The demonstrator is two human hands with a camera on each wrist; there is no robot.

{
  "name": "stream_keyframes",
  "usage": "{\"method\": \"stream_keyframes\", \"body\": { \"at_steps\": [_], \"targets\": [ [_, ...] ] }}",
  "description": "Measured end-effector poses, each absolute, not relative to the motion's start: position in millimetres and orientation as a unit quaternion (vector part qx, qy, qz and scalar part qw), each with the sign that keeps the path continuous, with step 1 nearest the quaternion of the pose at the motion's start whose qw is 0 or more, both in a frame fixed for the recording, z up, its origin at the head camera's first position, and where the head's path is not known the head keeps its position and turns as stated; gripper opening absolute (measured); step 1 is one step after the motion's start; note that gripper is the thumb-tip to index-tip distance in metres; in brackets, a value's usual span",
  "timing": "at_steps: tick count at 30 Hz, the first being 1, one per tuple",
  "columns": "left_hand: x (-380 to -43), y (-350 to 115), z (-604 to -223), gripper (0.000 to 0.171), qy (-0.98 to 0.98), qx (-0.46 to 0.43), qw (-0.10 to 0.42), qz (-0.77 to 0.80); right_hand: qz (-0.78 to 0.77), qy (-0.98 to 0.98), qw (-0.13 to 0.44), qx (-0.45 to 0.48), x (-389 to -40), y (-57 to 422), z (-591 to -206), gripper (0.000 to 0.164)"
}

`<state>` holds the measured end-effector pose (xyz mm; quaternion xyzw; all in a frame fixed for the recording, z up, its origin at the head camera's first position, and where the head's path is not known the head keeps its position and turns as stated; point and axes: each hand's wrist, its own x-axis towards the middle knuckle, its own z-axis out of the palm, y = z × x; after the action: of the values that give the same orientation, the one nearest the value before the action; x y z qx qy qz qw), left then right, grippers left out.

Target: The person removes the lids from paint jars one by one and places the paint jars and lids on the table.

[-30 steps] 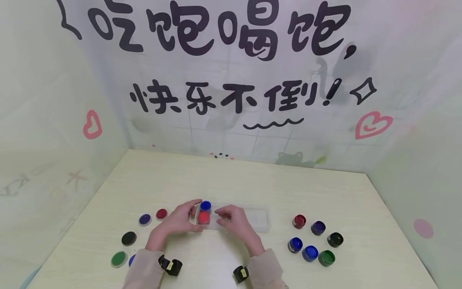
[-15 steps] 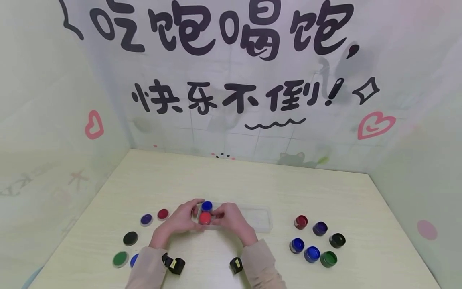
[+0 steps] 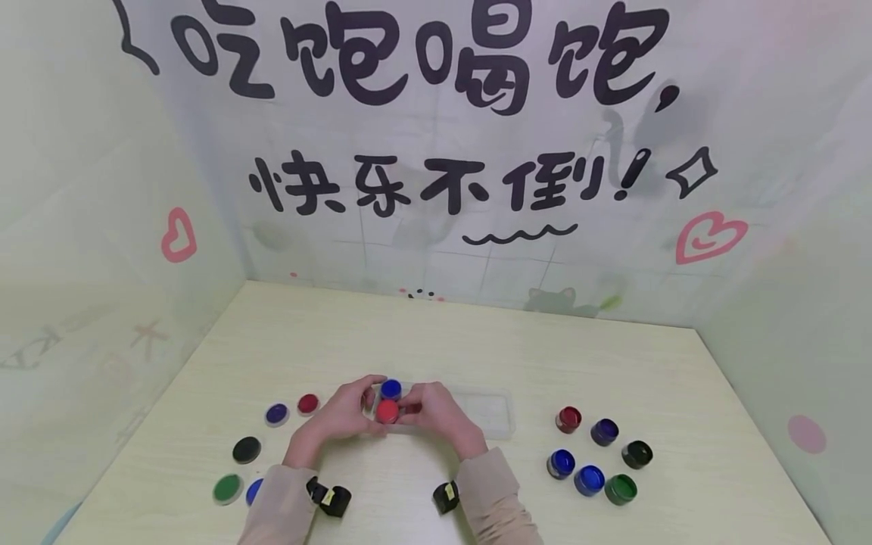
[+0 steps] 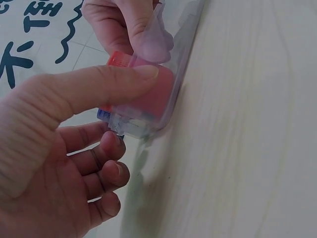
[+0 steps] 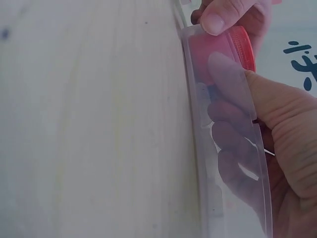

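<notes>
A long clear plastic tray (image 3: 492, 412) lies on the table with a red-capped paint jar (image 3: 387, 411) and a blue-topped paint jar (image 3: 391, 389) side by side at its left end. My left hand (image 3: 347, 409) grips that end; in the left wrist view its thumb (image 4: 106, 89) presses the near wall over the red jar. Reaching inside the tray, my right hand (image 3: 438, 412) holds the red jar, its thumb (image 5: 233, 74) seen through the clear wall in the right wrist view. The blue jar is mostly hidden in both wrist views.
On the right stand several open paint jars, among them a red one (image 3: 568, 419), a black one (image 3: 636, 454) and a green one (image 3: 621, 490). Loose lids, including a green lid (image 3: 228, 489) and a black lid (image 3: 247, 450), lie on the left. A printed curtain surrounds the table.
My right hand has moved left from beside the jars and now takes hold of the red jar. My left hand stays on the tray's end.
</notes>
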<state>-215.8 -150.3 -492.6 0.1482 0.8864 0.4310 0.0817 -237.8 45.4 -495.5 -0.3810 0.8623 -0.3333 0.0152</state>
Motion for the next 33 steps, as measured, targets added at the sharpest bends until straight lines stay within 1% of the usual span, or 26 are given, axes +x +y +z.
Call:
{"method": "stream_keyframes", "body": {
  "at_steps": [5, 9, 14, 22, 29, 33],
  "targets": [
    [-215.3, -150.4, -491.0, 0.08, 0.886, 0.146, 0.086, 0.431, -0.345, 0.851, -0.018, -0.396, -237.8, 46.2, -499.6, 0.015],
    [-215.3, -150.6, -490.6, 0.08, 0.888, 0.136, 0.09, 0.43, -0.373, 0.844, -0.018, -0.385, -236.3, 47.0, -501.1, 0.017],
    [-215.2, -151.8, -491.5, 0.081, 0.888, 0.14, 0.09, 0.429, -0.423, 0.834, 0.014, -0.355, -233.1, 46.9, -500.9, 0.02],
    [-214.4, -151.8, -490.5, 0.079, 0.885, 0.139, 0.095, 0.434, -0.482, 0.81, 0.069, -0.325, -230.9, 45.5, -502.8, 0.02],
    [-214.7, -152.8, -491.0, 0.078, 0.885, 0.14, 0.092, 0.434, -0.52, 0.796, 0.091, -0.295, -230.3, 43.6, -503.8, 0.022],
    [-214.7, -153.1, -491.5, 0.078, 0.884, 0.146, 0.09, 0.436, -0.529, 0.79, 0.096, -0.296, -229.9, 42.6, -504.5, 0.023]
  ]
}}
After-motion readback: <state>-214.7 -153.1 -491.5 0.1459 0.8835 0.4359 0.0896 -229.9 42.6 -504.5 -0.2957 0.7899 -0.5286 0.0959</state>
